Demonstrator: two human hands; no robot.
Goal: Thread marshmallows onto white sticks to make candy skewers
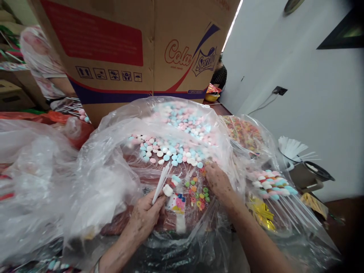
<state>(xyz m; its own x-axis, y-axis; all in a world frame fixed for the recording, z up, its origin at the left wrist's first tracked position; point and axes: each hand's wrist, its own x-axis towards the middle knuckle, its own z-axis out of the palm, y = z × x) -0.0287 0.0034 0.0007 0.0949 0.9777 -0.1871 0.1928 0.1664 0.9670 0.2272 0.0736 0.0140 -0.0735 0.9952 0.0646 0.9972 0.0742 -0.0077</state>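
My left hand (148, 212) is closed round a bundle of thin white candy sticks (161, 182), their tips pointing up and away. A white marshmallow (167, 190) sits at its fingertips, with a pale blue and white piece (176, 180) just beyond. My right hand (218, 180) reaches to the near right edge of a heap of pink, white and blue marshmallows (170, 151). Its fingers are bent and close together; what they pinch, if anything, is hidden. Between the hands, small coloured candy rings (200, 195) lie on clear plastic beside a colourful printed label (178, 203).
A big cardboard box (113, 49) stands behind the heap. At right are a bag of orange candies (241, 129), finished marshmallow skewers (274, 185), gold ribbon (261, 214) and a jug (307, 176) near white sticks (292, 148). Plastic sheeting (36, 178) spreads left; a person (45, 64) stands beyond.
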